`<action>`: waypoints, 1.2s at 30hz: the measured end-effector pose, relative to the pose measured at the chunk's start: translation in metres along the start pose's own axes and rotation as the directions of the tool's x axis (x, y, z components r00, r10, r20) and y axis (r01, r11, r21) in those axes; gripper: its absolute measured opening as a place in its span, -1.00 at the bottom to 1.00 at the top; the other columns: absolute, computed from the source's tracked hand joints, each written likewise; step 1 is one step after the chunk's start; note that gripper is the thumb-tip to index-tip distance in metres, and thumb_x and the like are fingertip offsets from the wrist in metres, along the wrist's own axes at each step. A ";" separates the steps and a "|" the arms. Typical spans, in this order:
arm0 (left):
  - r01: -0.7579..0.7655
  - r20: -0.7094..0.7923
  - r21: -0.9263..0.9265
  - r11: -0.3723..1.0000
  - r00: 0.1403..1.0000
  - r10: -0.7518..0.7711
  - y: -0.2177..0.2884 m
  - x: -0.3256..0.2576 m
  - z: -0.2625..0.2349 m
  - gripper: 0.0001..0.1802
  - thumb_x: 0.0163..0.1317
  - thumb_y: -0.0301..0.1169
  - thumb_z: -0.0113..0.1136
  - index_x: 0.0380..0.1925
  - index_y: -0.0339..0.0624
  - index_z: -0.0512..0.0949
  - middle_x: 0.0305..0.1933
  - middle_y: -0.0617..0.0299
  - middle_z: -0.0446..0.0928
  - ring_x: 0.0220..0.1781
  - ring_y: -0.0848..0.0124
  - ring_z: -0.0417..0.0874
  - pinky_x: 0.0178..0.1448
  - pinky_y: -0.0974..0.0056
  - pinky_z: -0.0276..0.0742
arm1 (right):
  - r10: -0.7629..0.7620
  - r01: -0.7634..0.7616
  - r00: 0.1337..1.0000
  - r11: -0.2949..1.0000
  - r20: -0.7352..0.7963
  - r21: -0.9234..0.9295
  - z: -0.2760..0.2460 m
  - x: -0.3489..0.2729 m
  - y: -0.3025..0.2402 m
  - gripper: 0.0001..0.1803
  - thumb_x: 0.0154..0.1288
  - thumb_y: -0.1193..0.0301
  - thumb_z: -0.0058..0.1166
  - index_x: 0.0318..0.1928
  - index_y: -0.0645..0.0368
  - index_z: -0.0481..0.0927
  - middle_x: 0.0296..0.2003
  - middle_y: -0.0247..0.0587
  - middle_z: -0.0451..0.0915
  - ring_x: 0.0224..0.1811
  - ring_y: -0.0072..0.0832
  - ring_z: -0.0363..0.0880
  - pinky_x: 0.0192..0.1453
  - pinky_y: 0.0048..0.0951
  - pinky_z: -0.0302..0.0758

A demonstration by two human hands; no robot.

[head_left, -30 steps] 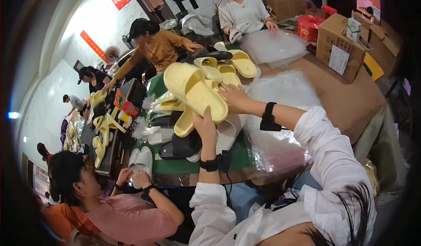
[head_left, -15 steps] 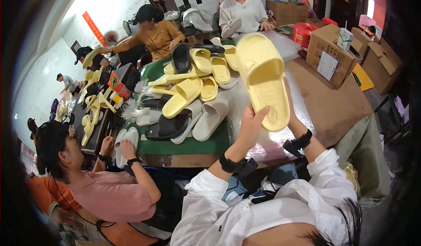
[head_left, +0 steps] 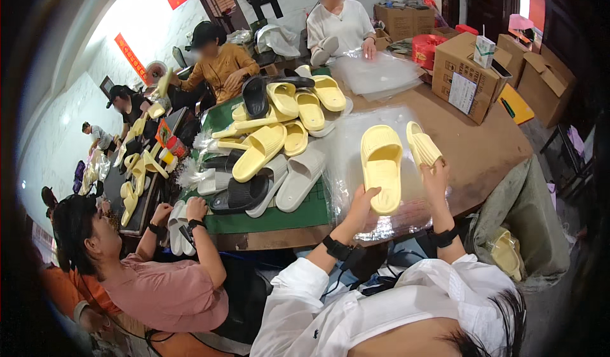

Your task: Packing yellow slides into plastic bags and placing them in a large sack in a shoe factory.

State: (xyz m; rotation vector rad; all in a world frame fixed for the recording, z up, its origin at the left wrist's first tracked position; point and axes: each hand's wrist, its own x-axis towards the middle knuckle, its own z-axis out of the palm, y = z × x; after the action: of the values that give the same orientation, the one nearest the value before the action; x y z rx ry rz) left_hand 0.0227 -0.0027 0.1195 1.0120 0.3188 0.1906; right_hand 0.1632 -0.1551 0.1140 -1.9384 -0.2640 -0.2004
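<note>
My left hand is closed on the heel end of a pale yellow slide slipper, held with its toe pointing away and its footbed facing me. In my right hand is a second yellow slipper, tilted on its side, gripped at its lower end. The two slippers are apart, above a stack of clear plastic bags on the table. Left of my hands lies a heap of slippers: yellow ones, black ones and grey ones.
A cardboard box with a drink carton on top stands at the right of the brown table. More bags lie at the far side before a person in white. To my left sits a person in pink. An open sack holds bagged yellow slippers.
The slipper in front of me has come lower and nearer the table. A second slipper, hidden before, now shows in my right hand, and my hands are farther apart.
</note>
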 end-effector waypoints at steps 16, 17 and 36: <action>-0.112 -0.104 0.503 0.857 0.977 0.188 -0.065 0.031 -0.039 -0.58 0.31 -0.25 -0.04 -0.06 -0.48 0.39 -0.11 -0.10 0.52 -0.04 0.24 0.53 0.01 0.24 0.41 | 0.104 -0.190 0.939 0.951 0.327 0.243 0.048 -0.026 0.025 -0.36 0.12 0.34 0.09 0.16 0.41 0.23 0.10 0.25 0.35 0.18 -0.08 0.34 0.20 -0.30 0.28; -0.084 -0.210 0.394 0.915 0.961 0.178 -0.058 0.028 -0.031 -0.57 0.31 -0.27 -0.05 -0.01 -0.47 0.35 -0.05 -0.08 0.49 0.00 0.26 0.50 0.05 0.27 0.38 | 0.151 -0.229 0.941 0.943 0.303 0.243 0.044 -0.026 0.016 -0.47 0.13 0.34 0.09 0.06 0.38 0.31 0.08 0.24 0.37 0.16 -0.06 0.35 0.19 -0.30 0.29; -0.075 0.061 0.996 0.043 0.963 0.261 -0.066 0.009 -0.052 -0.30 -0.10 -0.66 0.07 0.18 -0.30 0.21 0.04 -0.25 0.39 0.17 -0.11 0.35 0.24 0.05 0.31 | -0.242 0.341 0.795 0.937 0.556 -0.079 0.055 -0.021 0.012 -0.49 0.15 0.21 -0.02 0.12 0.06 0.41 -0.09 0.07 0.52 0.02 0.10 0.37 0.18 -0.03 0.21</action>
State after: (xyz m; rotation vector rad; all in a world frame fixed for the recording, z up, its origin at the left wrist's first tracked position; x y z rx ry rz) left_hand 0.0136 0.0074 0.0355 2.5449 0.4679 0.2564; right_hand 0.1472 -0.1101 0.0770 -2.0914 -0.9584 0.1374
